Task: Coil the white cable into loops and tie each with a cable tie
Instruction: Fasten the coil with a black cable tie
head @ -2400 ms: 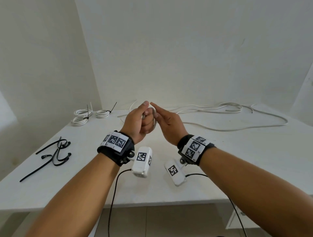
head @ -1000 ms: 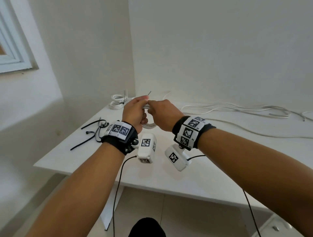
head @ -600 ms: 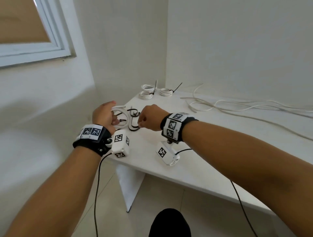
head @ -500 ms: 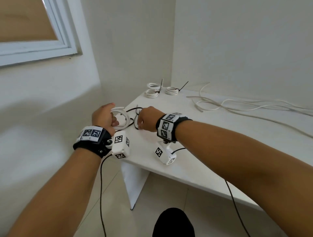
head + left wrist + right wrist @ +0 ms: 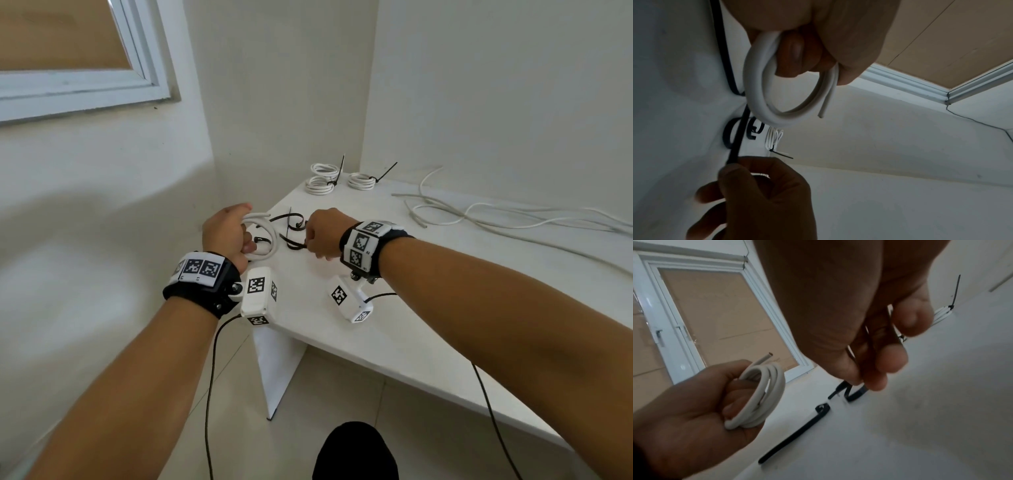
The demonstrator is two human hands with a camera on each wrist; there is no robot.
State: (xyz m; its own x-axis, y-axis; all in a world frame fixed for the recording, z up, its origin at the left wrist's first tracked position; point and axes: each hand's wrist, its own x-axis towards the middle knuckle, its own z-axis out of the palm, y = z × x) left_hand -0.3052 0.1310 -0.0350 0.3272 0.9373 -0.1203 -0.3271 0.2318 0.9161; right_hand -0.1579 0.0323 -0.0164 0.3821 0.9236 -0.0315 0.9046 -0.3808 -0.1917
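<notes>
Left hand [image 5: 224, 232]: grips white coil [image 5: 262, 236] over table's [image 5: 394, 329] left edge; black ties [image 5: 291, 228] just right of coil, on table; right hand [image 5: 323, 236]: pinches one tie; tied coils [image 5: 337, 178] at far corner; loose cable [image 5: 496, 216] rightward.

Bare white room; plain table [image 5: 428, 329]; boarded window [image 5: 68, 51].

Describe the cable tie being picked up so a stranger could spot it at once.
Start at the white table's near left corner, below the window, where loose black cable ties lie. The one meant is the cable tie pinched in the right hand, beside the white coil in the left hand; the others lie untouched.
</notes>
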